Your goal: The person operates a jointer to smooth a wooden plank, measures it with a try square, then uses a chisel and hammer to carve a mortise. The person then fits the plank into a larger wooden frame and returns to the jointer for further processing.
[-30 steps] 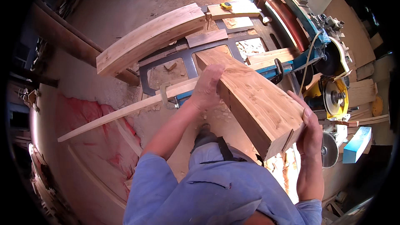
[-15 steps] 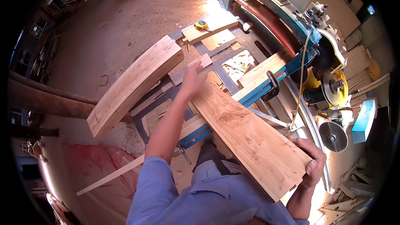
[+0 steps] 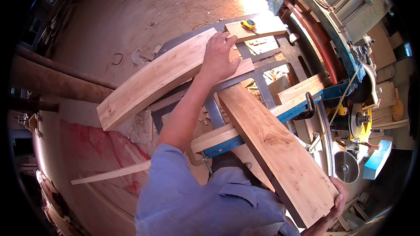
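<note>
My left hand (image 3: 217, 57) is over the far end of a thick, pale timber beam (image 3: 157, 76), which lies slantwise at the left of the machine table. Its fingers are stretched forward and the thumb stands apart; whether they press on the beam is hard to tell. Close to my body, my right hand (image 3: 339, 199) is wrapped round the near right end of a broad wooden plank (image 3: 280, 144) with wavy grain. The plank's far end rests on the table, across a blue-edged wooden fence (image 3: 218, 145). Part of the right palm is hidden behind the plank.
A yellow tape measure (image 3: 248, 24) lies on a short wood block (image 3: 267, 27) at the table's far side. The slotted metal table (image 3: 258, 78) holds offcuts. At right stand a blue saw frame (image 3: 350, 57), a black clamp (image 3: 308, 107) and a round blade (image 3: 347, 166).
My left hand has let go of the plank's far end and moved up to the beam's end. The right hand still holds the plank. The view has shifted.
</note>
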The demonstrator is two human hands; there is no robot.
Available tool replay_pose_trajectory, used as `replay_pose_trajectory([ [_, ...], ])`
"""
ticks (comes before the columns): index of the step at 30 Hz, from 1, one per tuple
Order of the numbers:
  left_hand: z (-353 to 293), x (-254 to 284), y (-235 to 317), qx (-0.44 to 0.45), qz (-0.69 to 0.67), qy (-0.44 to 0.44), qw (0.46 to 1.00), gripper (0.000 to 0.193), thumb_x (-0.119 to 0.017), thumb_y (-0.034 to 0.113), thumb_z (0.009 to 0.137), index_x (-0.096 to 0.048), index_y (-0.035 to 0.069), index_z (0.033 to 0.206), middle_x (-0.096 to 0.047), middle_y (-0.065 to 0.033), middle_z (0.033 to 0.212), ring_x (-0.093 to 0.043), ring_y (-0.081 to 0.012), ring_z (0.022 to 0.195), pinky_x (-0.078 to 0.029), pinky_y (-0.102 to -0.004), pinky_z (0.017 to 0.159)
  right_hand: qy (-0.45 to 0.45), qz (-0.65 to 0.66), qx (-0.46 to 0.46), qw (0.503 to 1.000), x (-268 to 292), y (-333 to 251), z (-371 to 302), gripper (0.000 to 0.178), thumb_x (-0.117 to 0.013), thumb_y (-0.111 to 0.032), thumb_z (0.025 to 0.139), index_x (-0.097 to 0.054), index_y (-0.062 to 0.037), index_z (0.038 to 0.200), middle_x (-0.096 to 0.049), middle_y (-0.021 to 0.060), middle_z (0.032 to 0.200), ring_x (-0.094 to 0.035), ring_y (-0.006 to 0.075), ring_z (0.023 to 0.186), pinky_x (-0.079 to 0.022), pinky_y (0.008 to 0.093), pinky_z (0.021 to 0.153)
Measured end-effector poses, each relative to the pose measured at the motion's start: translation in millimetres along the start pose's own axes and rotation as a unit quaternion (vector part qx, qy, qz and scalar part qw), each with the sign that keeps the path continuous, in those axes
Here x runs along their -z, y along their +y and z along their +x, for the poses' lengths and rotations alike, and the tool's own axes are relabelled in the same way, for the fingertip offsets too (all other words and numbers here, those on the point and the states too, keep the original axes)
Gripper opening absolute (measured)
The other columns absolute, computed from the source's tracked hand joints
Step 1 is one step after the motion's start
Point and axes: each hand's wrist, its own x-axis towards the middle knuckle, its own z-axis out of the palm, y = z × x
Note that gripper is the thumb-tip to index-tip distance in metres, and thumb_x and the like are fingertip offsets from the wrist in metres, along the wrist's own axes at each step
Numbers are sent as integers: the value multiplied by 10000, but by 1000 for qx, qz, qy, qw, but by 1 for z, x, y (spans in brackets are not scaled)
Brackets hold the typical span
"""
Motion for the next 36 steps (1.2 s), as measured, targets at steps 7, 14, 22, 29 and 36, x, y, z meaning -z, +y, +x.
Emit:
replay_pose_trajectory([
  [7, -36, 69, -80, 109, 191, -113, 969, 864, -819, 430, 611, -592, 124, 1386, -524, -234, 1293, -464, -381, 1247, -339, -479, 1100, -5, 51, 38, 998, -8, 12, -10, 658, -469, -477, 1011, -541, 111, 1299, -596, 264, 1254, -592, 326, 1160, -439, 473, 1058],
  [14, -52, 79, -76, 78, 159, -167, 970, 801, -810, 365, 579, -650, 143, 1333, -549, -205, 1241, -490, -362, 1187, -379, -442, 1054, -12, 73, 34, 997, -33, -1, -24, 664, -499, -471, 991, -537, 110, 1310, -594, 279, 1280, -595, 342, 1187, -445, 482, 1067],
  [22, -37, 65, -92, 64, 113, -156, 979, 793, -807, 390, 563, -677, 144, 1306, -546, -235, 1325, -485, -365, 1241, -383, -427, 1074, 2, 146, 19, 989, -63, -8, -6, 699, -564, -491, 953, -533, 106, 1314, -612, 294, 1249, -615, 358, 1162, -473, 503, 1039],
  [29, -16, 11, -112, 75, 204, -128, 968, 835, -804, 447, 584, -657, 179, 1361, -591, -156, 1198, -515, -327, 1211, -418, -428, 1050, -47, 117, 16, 992, -41, 30, 27, 718, -548, -502, 958, -533, 103, 1343, -617, 297, 1246, -623, 367, 1144, -478, 494, 1027],
  [36, -60, 23, -79, 112, 187, -99, 971, 754, -768, 363, 712, -599, 28, 1366, -467, -254, 1463, -441, -392, 1357, -357, -450, 1168, 7, 166, -48, 985, -55, 30, 6, 840, -504, -582, 956, -478, 141, 1383, -557, 321, 1354, -575, 399, 1258, -432, 512, 1093],
])
